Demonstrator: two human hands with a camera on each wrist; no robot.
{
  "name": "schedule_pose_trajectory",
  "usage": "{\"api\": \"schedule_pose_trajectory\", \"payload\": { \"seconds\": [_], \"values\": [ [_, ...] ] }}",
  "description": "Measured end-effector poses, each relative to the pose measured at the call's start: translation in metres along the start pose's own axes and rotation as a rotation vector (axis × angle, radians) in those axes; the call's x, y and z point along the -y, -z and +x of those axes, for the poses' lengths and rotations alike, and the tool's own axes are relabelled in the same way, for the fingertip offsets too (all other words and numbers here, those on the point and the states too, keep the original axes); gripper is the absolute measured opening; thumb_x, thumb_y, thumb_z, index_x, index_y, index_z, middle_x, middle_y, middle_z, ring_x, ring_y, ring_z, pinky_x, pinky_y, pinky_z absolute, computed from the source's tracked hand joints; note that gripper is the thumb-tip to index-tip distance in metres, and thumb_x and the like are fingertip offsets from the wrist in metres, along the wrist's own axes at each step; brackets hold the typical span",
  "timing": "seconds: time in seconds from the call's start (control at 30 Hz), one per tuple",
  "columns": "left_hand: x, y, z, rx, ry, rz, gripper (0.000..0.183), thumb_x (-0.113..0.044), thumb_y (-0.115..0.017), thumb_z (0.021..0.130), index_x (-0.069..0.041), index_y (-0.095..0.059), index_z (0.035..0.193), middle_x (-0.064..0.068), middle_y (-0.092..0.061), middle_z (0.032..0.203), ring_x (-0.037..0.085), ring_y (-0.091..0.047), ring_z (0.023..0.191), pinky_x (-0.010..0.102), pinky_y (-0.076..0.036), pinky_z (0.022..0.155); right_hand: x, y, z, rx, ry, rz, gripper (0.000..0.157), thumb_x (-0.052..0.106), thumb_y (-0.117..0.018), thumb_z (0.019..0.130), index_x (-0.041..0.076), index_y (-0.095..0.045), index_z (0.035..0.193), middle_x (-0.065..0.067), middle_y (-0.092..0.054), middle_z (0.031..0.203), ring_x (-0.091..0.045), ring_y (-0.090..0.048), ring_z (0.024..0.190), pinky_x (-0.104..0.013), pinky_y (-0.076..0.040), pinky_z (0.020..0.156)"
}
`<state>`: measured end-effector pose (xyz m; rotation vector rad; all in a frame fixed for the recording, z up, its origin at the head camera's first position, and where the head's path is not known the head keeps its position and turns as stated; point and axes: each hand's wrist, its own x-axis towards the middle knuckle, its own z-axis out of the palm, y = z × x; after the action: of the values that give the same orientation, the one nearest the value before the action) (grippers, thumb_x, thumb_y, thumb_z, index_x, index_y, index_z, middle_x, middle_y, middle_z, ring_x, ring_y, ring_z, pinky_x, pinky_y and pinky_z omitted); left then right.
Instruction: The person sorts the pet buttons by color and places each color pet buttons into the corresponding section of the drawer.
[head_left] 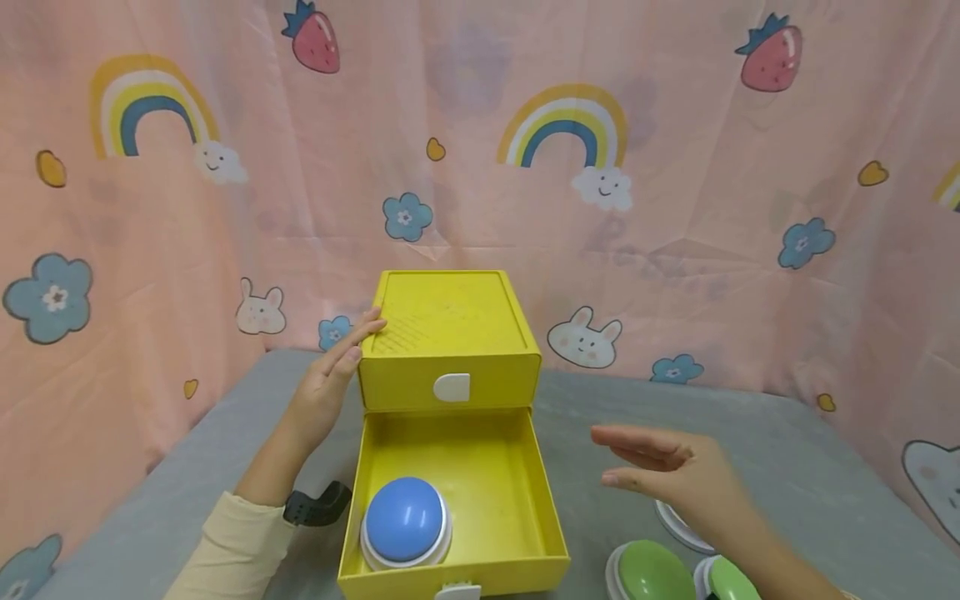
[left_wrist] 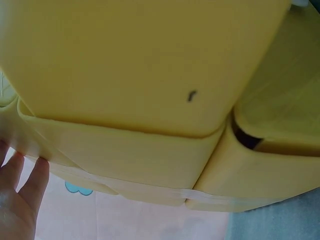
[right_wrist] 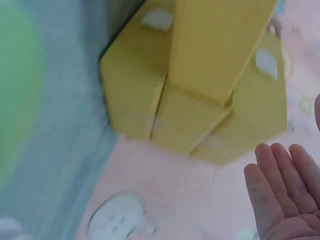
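Green domes (head_left: pixel 656 571) sat nearest, front right. Left hand (head_left: pixel 322 398) rested extended fingers on the left edge of the yellow cabinet (head_left: pixel 453 312); right hand (head_left: pixel 686 475) hovered right of the pulled-out drawer (head_left: pixel 498 496), fingers nearly straight (thumb apart). Blue dome (head_left: pixel 405 518) lay in the drawer's front-left corner.
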<state>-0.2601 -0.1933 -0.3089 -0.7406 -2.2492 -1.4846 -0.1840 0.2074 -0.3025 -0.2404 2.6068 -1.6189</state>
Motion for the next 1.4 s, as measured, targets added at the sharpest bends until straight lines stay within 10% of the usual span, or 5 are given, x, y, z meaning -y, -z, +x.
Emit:
{"api": "schedule_pose_trajectory", "payload": {
  "seconds": [0.5, 1.03, 1.13, 1.27, 1.4],
  "values": [
    [-0.001, 0.000, -0.001, 0.001, -0.010, -0.001, 0.046, -0.027, -0.029, 0.109, -0.014, -0.042, 0.151, -0.002, -0.024, 0.166, 0.024, -0.012, 0.156, 0.065, -0.012, 0.123, -0.062, 0.072, -0.011, -0.198, -0.078, -0.049, 0.057, 0.038, -0.066, 0.095, 0.023, -0.050, 0.147, 0.034, -0.063, 0.120, 0.018, -0.058, 0.104, -0.011, -0.051, 0.078],
    [-0.002, 0.000, 0.000, -0.012, -0.006, -0.008, 0.046, -0.028, -0.029, 0.109, -0.014, -0.043, 0.151, -0.003, -0.024, 0.166, 0.024, -0.012, 0.156, 0.063, -0.011, 0.123, -0.093, 0.098, 0.001, -0.214, -0.223, -0.075, 0.076, 0.050, -0.065, 0.092, 0.019, -0.035, 0.155, 0.048, -0.051, 0.106, 0.031, -0.045, 0.093, -0.006, -0.044, 0.073],
    [-0.002, 0.001, 0.000, -0.014, -0.003, 0.001, 0.046, -0.028, -0.029, 0.109, -0.015, -0.043, 0.151, -0.004, -0.024, 0.166, 0.024, -0.012, 0.156, 0.063, -0.011, 0.123, -0.093, 0.101, 0.001, -0.194, -0.239, -0.063, 0.077, 0.050, -0.065, 0.092, 0.021, -0.033, 0.156, 0.049, -0.050, 0.105, 0.032, -0.043, 0.091, -0.026, -0.051, 0.099],
    [-0.002, 0.000, 0.000, -0.006, -0.001, 0.001, 0.046, -0.029, -0.029, 0.109, -0.017, -0.043, 0.151, -0.005, -0.024, 0.166, 0.023, -0.012, 0.156, 0.064, -0.011, 0.123, -0.093, 0.107, 0.001, -0.163, -0.261, -0.085, 0.081, 0.050, -0.066, 0.092, 0.018, -0.029, 0.157, 0.046, -0.050, 0.112, 0.025, -0.048, 0.100, -0.068, -0.032, 0.109],
    [-0.001, -0.001, -0.001, -0.005, 0.001, 0.003, 0.046, -0.029, -0.029, 0.109, -0.016, -0.043, 0.151, -0.004, -0.024, 0.166, 0.023, -0.013, 0.156, 0.064, -0.012, 0.123, -0.098, 0.115, 0.003, -0.097, -0.271, -0.194, 0.086, 0.051, -0.064, 0.093, 0.010, -0.025, 0.158, 0.016, -0.054, 0.143, -0.001, -0.059, 0.119, -0.068, -0.038, 0.105]
  ]
}}
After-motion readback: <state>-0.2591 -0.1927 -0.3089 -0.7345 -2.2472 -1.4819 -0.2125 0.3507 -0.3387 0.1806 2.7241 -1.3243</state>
